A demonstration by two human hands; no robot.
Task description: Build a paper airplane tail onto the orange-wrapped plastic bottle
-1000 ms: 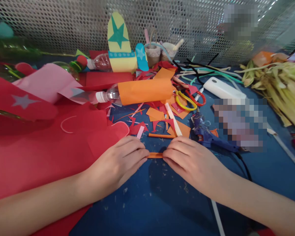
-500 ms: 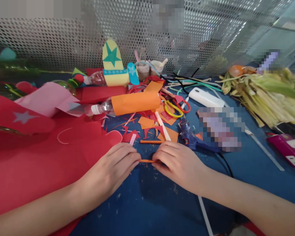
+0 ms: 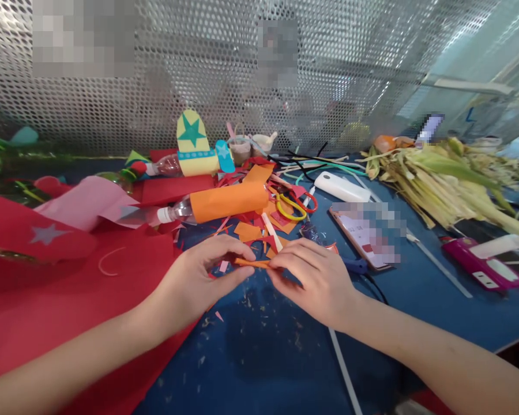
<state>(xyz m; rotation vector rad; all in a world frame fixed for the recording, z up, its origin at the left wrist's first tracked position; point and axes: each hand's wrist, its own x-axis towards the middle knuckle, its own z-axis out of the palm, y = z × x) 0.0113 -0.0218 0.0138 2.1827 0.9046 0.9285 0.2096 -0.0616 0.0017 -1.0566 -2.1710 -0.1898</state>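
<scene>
My right hand pinches one end of a narrow orange paper strip, which looks folded or rolled. Around the strip's other end, my left hand has its thumb and fingers apart, thumb below and fingertips above. Whether the left thumb touches the paper I cannot tell. Just beyond the hands lie orange paper scraps and a pale flat stick. A blue glue gun is partly hidden behind my right hand. A bottle wrapped in orange paper rests behind the scraps.
Red paper spreads over the left side. Scissors with yellow and red handles, a phone and a white oblong device lie behind my right hand. Farther right are corn husks and a magenta power strip. Perforated metal stands behind.
My left hand has loosened from its pinch, and its thumb and fingers have parted around the strip. More of the strip shows. The camera view has tilted up and shifted right.
</scene>
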